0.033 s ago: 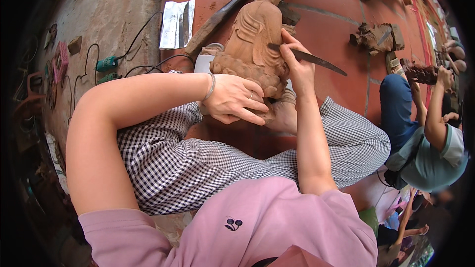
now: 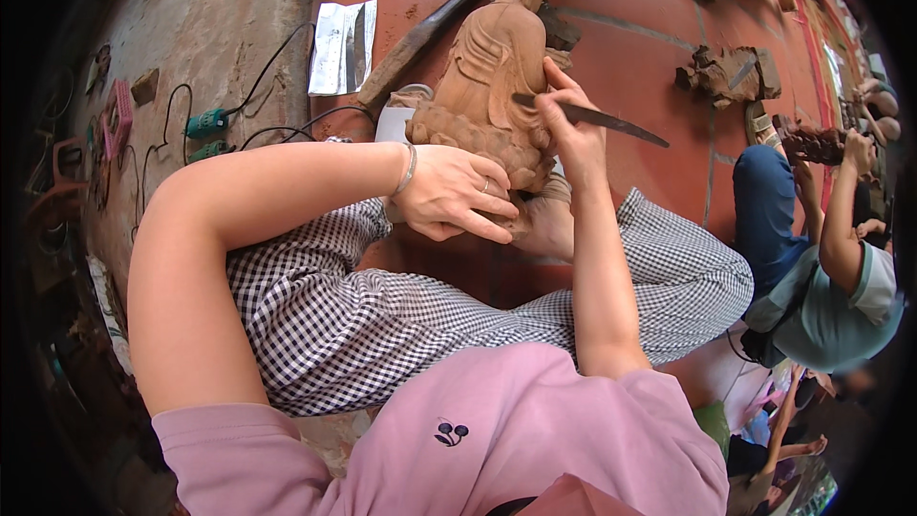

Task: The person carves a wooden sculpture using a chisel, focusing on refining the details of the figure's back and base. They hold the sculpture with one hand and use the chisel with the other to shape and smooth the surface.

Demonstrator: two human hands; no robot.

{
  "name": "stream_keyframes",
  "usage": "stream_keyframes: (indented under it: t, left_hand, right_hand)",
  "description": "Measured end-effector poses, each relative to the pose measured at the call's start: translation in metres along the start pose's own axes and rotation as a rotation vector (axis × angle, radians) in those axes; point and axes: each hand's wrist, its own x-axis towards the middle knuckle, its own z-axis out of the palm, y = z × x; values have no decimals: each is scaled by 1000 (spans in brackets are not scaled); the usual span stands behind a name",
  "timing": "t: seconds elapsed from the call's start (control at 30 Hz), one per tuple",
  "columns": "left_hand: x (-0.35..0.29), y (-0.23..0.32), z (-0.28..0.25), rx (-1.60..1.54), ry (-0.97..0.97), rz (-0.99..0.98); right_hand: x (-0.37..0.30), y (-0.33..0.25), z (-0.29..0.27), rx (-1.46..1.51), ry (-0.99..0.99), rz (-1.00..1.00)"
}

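Note:
A carved wooden statue (image 2: pixel 490 48) of a robed figure leans away from me over my feet, its rough-cut base nearest to me. Across the lower edge of that base lies my left hand (image 2: pixel 457 193), fingers closed over it and holding it; their tips are partly hidden. In a pinch between thumb and fingers, my right hand (image 2: pixel 576 124) grips a dark, narrow, slightly curved file (image 2: pixel 616 121). One end of the file rests at the carved folds on the statue's right side, while the other points out to the right.
A long wooden bar (image 2: pixel 425 38) lies left of the statue, beside a paper sheet (image 2: pixel 341 50). Green corded power tools (image 2: pixel 205 124) sit farther left. To the right are a rough carved wood piece (image 2: pixel 731 74) and a seated person (image 2: pixel 826 287) working on another carving.
My right hand has shifted the file slightly left and toward me along the statue's side. The left hand and the statue stay in place.

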Motion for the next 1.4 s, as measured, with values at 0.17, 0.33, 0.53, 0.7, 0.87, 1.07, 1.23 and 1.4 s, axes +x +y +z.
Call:
stream_keyframes:
  t: [0.17, 0.33, 0.53, 0.7, 0.87, 1.07, 1.23, 1.4]
  left_hand:
    - [-1, -1, 3, -13, 7, 1]
    - [-1, -1, 2, -2, -11, -6]
    - [1, 0, -2, 4, -28, -2]
    - [0, -1, 0, 14, -16, -5]
    - [0, -1, 0, 9, -36, -10]
    - [1, 0, -3, 12, -24, -7]
    - [0, 0, -1, -2, -31, -11]
    - [0, 0, -1, -6, -28, -14]
  right_hand:
    - [4, -3, 7, 98, 38, 68]
    - [6, 3, 7, 180, 90, 107]
    - [2, 0, 4, -88, 29, -83]
    - [11, -5, 5, 121, 62, 80]
    - [1, 8, -7, 59, -28, -5]
    - [6, -3, -13, 79, -74, 50]
    - [9, -6, -18, 99, -128, 54]
    - [7, -7, -14, -28, -112, -35]
